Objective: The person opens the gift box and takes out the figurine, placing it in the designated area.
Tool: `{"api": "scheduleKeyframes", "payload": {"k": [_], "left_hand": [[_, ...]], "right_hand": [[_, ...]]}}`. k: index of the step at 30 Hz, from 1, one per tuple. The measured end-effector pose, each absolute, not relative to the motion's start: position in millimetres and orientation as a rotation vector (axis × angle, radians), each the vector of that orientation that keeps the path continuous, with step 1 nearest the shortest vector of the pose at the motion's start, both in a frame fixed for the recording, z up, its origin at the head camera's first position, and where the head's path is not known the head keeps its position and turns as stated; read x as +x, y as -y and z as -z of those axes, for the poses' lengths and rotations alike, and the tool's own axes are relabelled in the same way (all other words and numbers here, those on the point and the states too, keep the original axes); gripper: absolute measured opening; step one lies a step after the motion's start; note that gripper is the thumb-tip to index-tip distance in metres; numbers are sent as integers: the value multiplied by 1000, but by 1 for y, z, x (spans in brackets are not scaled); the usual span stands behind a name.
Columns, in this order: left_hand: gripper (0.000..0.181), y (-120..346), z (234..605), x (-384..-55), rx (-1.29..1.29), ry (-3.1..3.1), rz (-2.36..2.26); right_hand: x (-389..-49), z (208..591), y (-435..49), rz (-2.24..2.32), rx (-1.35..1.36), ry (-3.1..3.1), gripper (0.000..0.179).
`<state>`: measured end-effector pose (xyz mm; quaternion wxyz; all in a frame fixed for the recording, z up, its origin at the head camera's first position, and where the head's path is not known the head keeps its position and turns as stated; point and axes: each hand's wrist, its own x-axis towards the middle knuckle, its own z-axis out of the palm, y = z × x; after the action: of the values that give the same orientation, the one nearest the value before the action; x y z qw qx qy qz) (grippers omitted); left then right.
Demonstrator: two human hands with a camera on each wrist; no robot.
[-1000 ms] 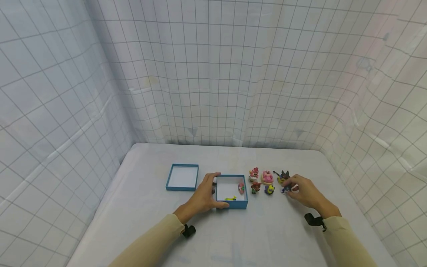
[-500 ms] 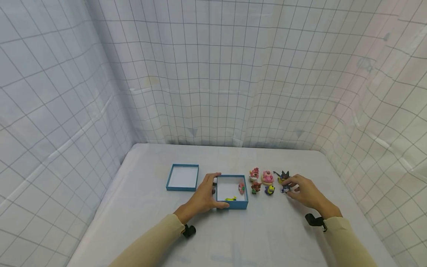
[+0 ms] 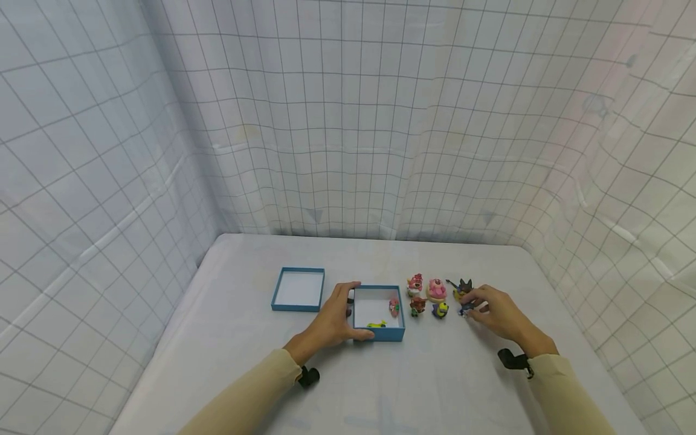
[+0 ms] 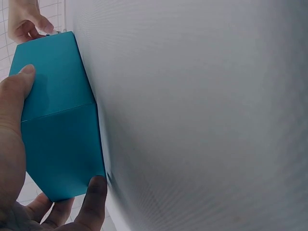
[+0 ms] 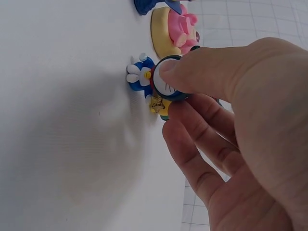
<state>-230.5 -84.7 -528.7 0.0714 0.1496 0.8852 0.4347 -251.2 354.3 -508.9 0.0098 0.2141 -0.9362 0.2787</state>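
Note:
My left hand [image 3: 333, 317] grips the open blue box [image 3: 387, 334] by its left end, thumb along the near wall and fingers around the far corner. A pink figurine [image 3: 394, 307] and a yellow-green one [image 3: 376, 324] lie inside that box. At the right of the table, my right hand [image 3: 497, 311] pinches a small blue cat figurine [image 5: 141, 76] by its round head between thumb and fingers. Its feet are close to the tabletop; contact cannot be told. Part of its head is hidden by the thumb. Right behind it stands a dark-eared figurine [image 3: 464, 287] with yellow parts.
Between box and right hand stand several figurines: a red-and-white one [image 3: 415, 284], a pink one on a round base [image 3: 437, 290], a brown one [image 3: 417, 306] and a yellow-and-blue one [image 3: 440, 310]. A shallow blue-rimmed lid [image 3: 296, 308] lies left of the box.
Almost nothing differs. Both hands stay in place, the left at the box and the right at the blue cat figurine.

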Motion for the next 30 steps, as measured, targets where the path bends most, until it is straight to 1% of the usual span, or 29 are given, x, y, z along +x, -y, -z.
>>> {"api": "scheduleKeyframes", "payload": {"k": [30], "left_hand": [[126,86,531,-231,449,-2652,-1319]], "right_hand": [[-249,506,-357,-824,672,2908,30]]}}
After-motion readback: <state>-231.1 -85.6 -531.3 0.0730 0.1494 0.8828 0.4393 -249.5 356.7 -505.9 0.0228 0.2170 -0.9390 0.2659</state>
